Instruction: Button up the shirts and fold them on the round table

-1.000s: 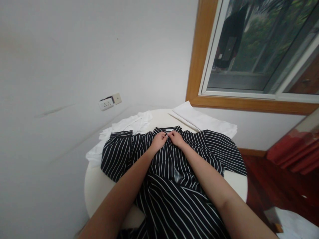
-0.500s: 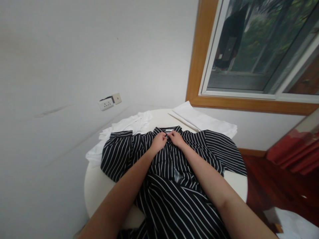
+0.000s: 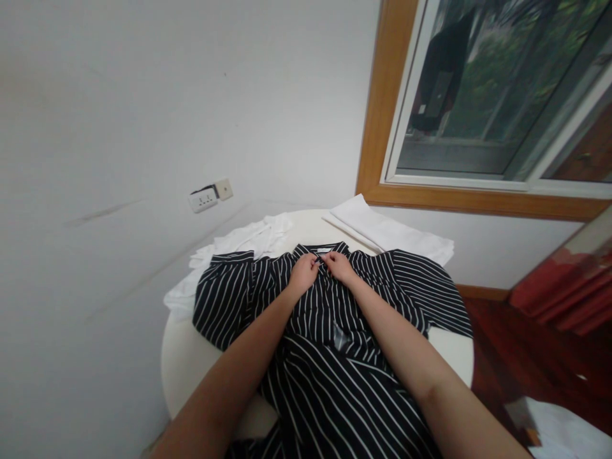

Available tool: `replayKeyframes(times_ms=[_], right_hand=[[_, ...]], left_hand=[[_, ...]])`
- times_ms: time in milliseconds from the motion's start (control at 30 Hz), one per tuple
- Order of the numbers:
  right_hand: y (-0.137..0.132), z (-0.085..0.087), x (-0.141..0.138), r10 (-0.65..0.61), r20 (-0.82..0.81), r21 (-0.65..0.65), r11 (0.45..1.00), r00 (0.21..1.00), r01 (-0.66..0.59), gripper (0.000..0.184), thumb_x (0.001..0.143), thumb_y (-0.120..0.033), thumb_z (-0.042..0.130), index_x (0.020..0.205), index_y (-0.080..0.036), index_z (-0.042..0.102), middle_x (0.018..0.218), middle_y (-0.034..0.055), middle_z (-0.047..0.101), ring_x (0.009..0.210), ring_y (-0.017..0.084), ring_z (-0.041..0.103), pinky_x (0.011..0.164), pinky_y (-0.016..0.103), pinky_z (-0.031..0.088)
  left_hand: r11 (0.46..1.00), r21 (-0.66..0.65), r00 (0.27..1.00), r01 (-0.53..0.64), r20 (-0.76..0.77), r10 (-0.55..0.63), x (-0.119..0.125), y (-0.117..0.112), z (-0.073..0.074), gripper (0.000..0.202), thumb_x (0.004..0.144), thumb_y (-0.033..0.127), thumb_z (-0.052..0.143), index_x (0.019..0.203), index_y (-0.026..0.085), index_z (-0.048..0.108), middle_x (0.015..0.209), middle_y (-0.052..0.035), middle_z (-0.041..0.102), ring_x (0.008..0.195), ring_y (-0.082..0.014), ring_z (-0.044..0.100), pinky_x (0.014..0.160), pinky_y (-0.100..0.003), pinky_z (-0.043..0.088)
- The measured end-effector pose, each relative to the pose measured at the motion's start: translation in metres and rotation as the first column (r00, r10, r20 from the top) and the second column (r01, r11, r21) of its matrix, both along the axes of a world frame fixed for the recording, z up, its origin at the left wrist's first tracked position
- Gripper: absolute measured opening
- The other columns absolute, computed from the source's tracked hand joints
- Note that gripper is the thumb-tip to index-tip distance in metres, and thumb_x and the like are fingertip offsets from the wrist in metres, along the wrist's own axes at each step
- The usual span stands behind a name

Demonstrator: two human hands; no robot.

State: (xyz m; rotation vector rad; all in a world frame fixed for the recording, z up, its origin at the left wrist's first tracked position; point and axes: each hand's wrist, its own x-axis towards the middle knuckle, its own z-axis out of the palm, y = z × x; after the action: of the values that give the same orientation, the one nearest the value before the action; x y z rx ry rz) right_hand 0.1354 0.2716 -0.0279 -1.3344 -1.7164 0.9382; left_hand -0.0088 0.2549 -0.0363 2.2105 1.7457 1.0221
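Note:
A black shirt with white stripes (image 3: pixel 313 312) lies spread over a round white table (image 3: pixel 184 363), its collar towards the wall and its sleeves out to both sides. My left hand (image 3: pixel 304 271) pinches the front edge just below the collar. Close beside it, my right hand (image 3: pixel 338 265) grips the opposite edge, fingers pressed together. The two hands nearly meet at the neck opening. Whatever small part lies between the fingertips is too small to make out. The lower part of the garment hangs towards me between my forearms.
Crumpled white cloth (image 3: pixel 258 237) lies on the table's left, by the wall. Folded white fabric (image 3: pixel 382 226) rests at the back right. A wall socket (image 3: pixel 203 199), a wood-framed window (image 3: pixel 440 194) and a red curtain (image 3: pixel 567 290) surround the table. Something white (image 3: pixel 564 427) sits at lower right.
Both hands stay at the collar with only slight finger movement. The shirt lies as before.

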Motion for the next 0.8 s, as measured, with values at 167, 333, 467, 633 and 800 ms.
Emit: replayKeyframes(times_ms=[167, 333, 467, 633, 800], right_hand=[[-0.001, 0.001, 0.001, 0.040, -0.100, -0.037, 0.998, 0.994, -0.044, 0.017, 0.089, -0.024, 0.049, 0.077, -0.017, 0.059, 0.059, -0.0035, 0.057, 0.044, 0.009, 0.049, 0.043, 0.020, 0.040], [-0.001, -0.001, 0.001, 0.035, -0.171, -0.027, 0.999, 0.985, -0.040, 0.012, 0.086, -0.023, 0.051, 0.085, -0.017, 0.062, 0.071, -0.0006, 0.063, 0.052, 0.011, 0.057, 0.045, 0.021, 0.046], [0.000, -0.002, 0.005, 0.016, -0.182, -0.006, 1.000, 0.983, -0.017, 0.015, 0.087, -0.021, 0.047, 0.090, -0.017, 0.061, 0.080, 0.0020, 0.066, 0.064, 0.014, 0.064, 0.052, 0.023, 0.051], [0.003, 0.010, 0.022, -0.047, 0.183, 0.220, 0.976, 0.982, 0.006, 0.015, 0.083, -0.014, 0.053, 0.085, -0.019, 0.066, 0.082, 0.0034, 0.069, 0.076, 0.017, 0.065, 0.074, 0.029, 0.051], [-0.005, 0.009, 0.027, 0.019, 0.496, 0.260, 0.951, 0.868, -0.170, 0.019, 0.078, -0.012, 0.061, 0.092, -0.019, 0.071, 0.103, 0.0104, 0.070, 0.102, 0.025, 0.062, 0.093, 0.036, 0.044]], left_hand=[[1.000, -0.006, 1.000, -0.029, 0.011, 0.029, -0.001, 0.001, -0.001, 0.008, 0.084, 0.017, 0.053, 0.087, 0.018, 0.060, 0.087, -0.0042, 0.061, 0.082, -0.0161, 0.057, 0.081, -0.029, 0.046], [0.999, 0.023, 0.999, -0.049, 0.005, 0.049, -0.002, 0.001, 0.001, 0.012, 0.085, 0.019, 0.053, 0.090, 0.016, 0.064, 0.086, -0.0059, 0.065, 0.083, -0.0180, 0.059, 0.084, -0.031, 0.046], [0.998, 0.048, 0.999, -0.032, -0.009, 0.032, -0.005, 0.002, 0.003, 0.020, 0.086, 0.015, 0.048, 0.094, 0.015, 0.067, 0.095, -0.0084, 0.069, 0.090, -0.0199, 0.061, 0.091, -0.034, 0.044], [0.998, 0.063, 0.999, -0.018, -0.039, 0.021, -0.010, 0.005, 0.004, 0.024, 0.087, 0.014, 0.046, 0.098, 0.017, 0.067, 0.099, -0.0070, 0.070, 0.096, -0.0211, 0.060, 0.096, -0.036, 0.042], [0.997, 0.072, 0.989, 0.011, -0.148, 0.000, -0.011, 0.007, 0.004, 0.023, 0.083, 0.017, 0.054, 0.104, 0.017, 0.063, 0.103, -0.0083, 0.064, 0.103, -0.0225, 0.055, 0.098, -0.036, 0.040]])
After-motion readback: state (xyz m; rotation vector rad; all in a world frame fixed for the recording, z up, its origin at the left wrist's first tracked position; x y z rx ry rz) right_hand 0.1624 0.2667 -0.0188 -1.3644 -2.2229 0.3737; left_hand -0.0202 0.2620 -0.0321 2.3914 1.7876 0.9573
